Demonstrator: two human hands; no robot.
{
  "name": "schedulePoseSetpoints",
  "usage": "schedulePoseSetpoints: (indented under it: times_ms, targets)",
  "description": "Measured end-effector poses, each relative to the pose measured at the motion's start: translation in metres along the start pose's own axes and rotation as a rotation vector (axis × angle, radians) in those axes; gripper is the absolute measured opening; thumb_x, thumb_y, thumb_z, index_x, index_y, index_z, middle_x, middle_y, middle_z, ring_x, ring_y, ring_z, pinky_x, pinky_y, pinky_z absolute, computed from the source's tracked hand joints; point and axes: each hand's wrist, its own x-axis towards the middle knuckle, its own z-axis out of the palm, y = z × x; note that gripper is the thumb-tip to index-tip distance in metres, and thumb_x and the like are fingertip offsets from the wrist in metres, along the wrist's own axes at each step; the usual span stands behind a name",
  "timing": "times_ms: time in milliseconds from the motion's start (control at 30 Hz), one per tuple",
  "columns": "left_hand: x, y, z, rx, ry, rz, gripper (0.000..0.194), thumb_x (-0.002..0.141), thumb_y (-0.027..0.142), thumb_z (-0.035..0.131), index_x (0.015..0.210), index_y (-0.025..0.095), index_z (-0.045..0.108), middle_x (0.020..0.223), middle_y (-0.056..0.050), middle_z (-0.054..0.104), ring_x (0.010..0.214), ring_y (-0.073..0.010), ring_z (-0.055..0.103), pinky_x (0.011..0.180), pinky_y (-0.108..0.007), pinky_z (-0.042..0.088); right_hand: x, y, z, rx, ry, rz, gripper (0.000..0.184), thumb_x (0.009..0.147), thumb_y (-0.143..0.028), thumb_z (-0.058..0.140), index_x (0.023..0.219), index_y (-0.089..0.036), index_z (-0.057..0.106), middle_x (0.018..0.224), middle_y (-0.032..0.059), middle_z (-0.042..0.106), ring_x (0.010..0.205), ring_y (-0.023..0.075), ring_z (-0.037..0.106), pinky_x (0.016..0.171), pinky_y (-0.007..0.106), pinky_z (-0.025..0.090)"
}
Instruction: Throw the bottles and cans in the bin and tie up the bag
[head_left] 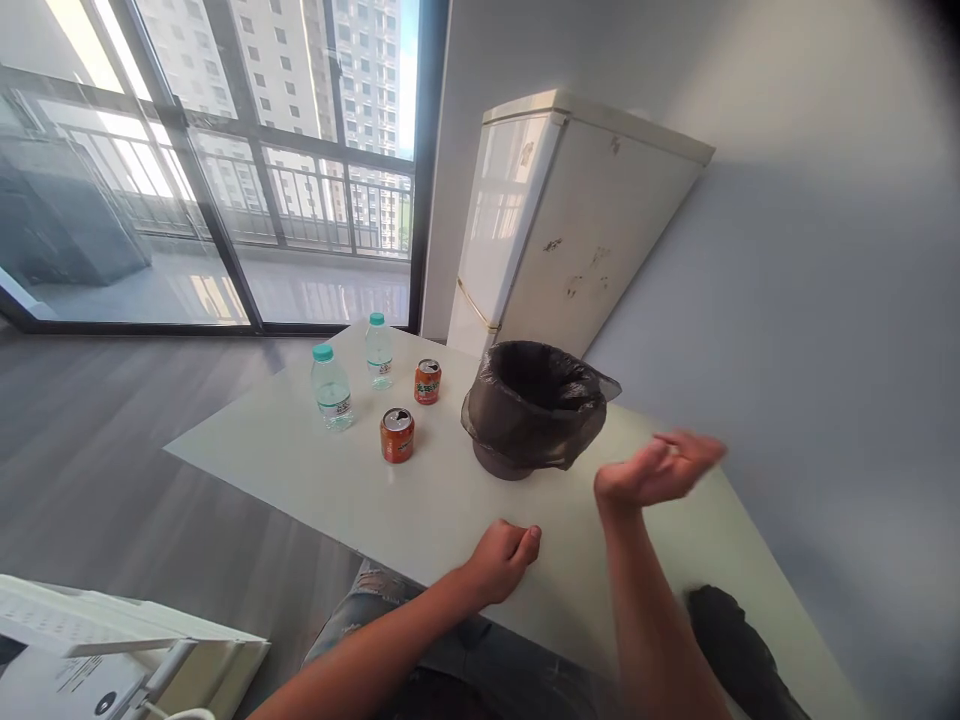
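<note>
My left hand [506, 560] rests on the near part of the white table, closed in a fist, with nothing seen in it. Raised above the table to the right, my right hand [660, 472] is slightly blurred, its fingers stretched out to the right and holding nothing visible. Nearest to both hands is a dark bin [501, 464], lined with a thin black bag [517, 425] folded over its rim. Left of the bin stand two orange drink cans, one nearer [397, 437] and one farther [427, 383]. Beyond them are two clear bottles with teal caps, one left [331, 392] and one right [379, 353].
The white table [300, 470] has a corner pointing left. A bunched black bag [731, 640] lies at its right side near my right forearm. Behind stands a white fridge [592, 230] against the wall. A white rack [187, 660] is at lower left, near glass sliding doors.
</note>
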Motion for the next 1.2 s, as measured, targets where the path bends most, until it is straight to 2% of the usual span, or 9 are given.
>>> schedulePoseSetpoints:
  times_ms: [33, 100, 167, 267, 467, 700, 867, 1033, 1200]
  targets:
    - [0.000, -0.002, 0.001, -0.017, 0.015, -0.003, 0.065, 0.107, 0.066, 0.018, 0.061, 0.022, 0.033, 0.056, 0.003, 0.030, 0.054, -0.0119, 0.027, 0.060, -0.033, 0.026, 0.001, 0.024, -0.004, -0.032, 0.127, 0.107, 0.027, 0.102, -0.046, 0.041, 0.104, -0.023, 0.056, 0.104, 0.0162, 0.054, 0.110, 0.0386, 0.053, 0.098, 0.059, 0.041]
    - [-0.001, -0.003, 0.001, -0.020, 0.034, -0.005, 0.067, 0.106, 0.069, 0.016, 0.062, 0.022, 0.033, 0.057, 0.003, 0.031, 0.054, -0.0120, 0.028, 0.060, -0.032, 0.028, -0.001, 0.071, -0.009, 0.006, 0.198, 0.372, 0.017, 0.095, -0.043, 0.048, 0.090, -0.027, 0.047, 0.091, 0.0086, 0.049, 0.091, 0.0315, 0.054, 0.087, 0.052, 0.046]
    - [-0.001, -0.002, 0.001, -0.001, 0.034, -0.004, 0.069, 0.105, 0.072, 0.014, 0.061, 0.022, 0.034, 0.056, 0.003, 0.031, 0.054, -0.0121, 0.028, 0.060, -0.032, 0.029, -0.009, 0.109, -0.006, 0.156, 0.015, 0.673, 0.025, 0.091, -0.046, 0.047, 0.079, -0.028, 0.036, 0.074, 0.0014, 0.037, 0.070, 0.0240, 0.046, 0.067, 0.042, 0.045]
    - [-0.001, 0.002, -0.001, 0.022, 0.009, 0.003, 0.070, 0.105, 0.073, 0.013, 0.062, 0.022, 0.035, 0.056, 0.002, 0.033, 0.054, -0.0121, 0.030, 0.060, -0.032, 0.030, -0.034, 0.140, 0.009, 0.338, -0.275, 0.870, 0.039, 0.086, -0.054, 0.048, 0.069, -0.027, 0.026, 0.059, -0.0041, 0.027, 0.051, 0.0163, 0.032, 0.050, 0.033, 0.036]
    - [-0.001, 0.003, 0.000, 0.049, 0.040, -0.015, 0.070, 0.106, 0.071, 0.014, 0.062, 0.022, 0.038, 0.056, 0.002, 0.038, 0.054, -0.0124, 0.034, 0.061, -0.031, 0.033, -0.077, 0.149, 0.031, 0.573, -0.485, 1.101, 0.054, 0.078, -0.051, 0.068, 0.064, -0.026, 0.022, 0.051, -0.0072, 0.026, 0.046, 0.0100, 0.027, 0.043, 0.028, 0.028]
    - [0.001, -0.003, 0.003, 0.096, 0.075, 0.001, 0.061, 0.109, 0.062, 0.022, 0.082, 0.020, 0.058, 0.068, 0.001, 0.048, 0.063, -0.0145, 0.044, 0.070, -0.031, 0.038, -0.070, 0.164, 0.023, 0.829, -0.443, 1.234, 0.058, 0.083, -0.042, 0.065, 0.064, -0.022, 0.013, 0.051, -0.0070, 0.017, 0.046, 0.0098, 0.017, 0.043, 0.028, 0.026]
    - [-0.004, 0.004, 0.001, 0.181, 0.161, -0.080, 0.046, 0.111, 0.056, 0.026, 0.107, 0.022, 0.057, 0.075, 0.001, 0.049, 0.073, -0.0179, 0.046, 0.076, -0.032, 0.037, -0.070, 0.167, 0.026, 0.946, -0.465, 1.300, 0.063, 0.087, -0.041, 0.067, 0.065, -0.022, 0.011, 0.051, -0.0073, 0.015, 0.047, 0.0105, 0.014, 0.042, 0.028, 0.025]
    - [-0.008, 0.006, 0.002, 0.198, 0.169, -0.114, 0.038, 0.111, 0.051, 0.029, 0.110, 0.022, 0.054, 0.067, 0.004, 0.040, 0.068, -0.0181, 0.042, 0.073, -0.032, 0.034, -0.073, 0.167, 0.030, 0.997, -0.672, 1.368, 0.062, 0.088, -0.045, 0.064, 0.064, -0.024, 0.010, 0.051, -0.0081, 0.013, 0.047, 0.0101, 0.013, 0.042, 0.027, 0.025]
    - [-0.006, 0.006, 0.005, 0.256, 0.215, -0.100, 0.034, 0.111, 0.046, 0.029, 0.105, 0.022, 0.052, 0.072, 0.002, 0.046, 0.070, -0.0178, 0.046, 0.072, -0.032, 0.035, -0.077, 0.166, 0.033, 0.983, -0.871, 1.468, 0.063, 0.082, -0.042, 0.071, 0.062, -0.026, 0.014, 0.051, -0.0093, 0.015, 0.045, 0.0083, 0.015, 0.041, 0.026, 0.022]
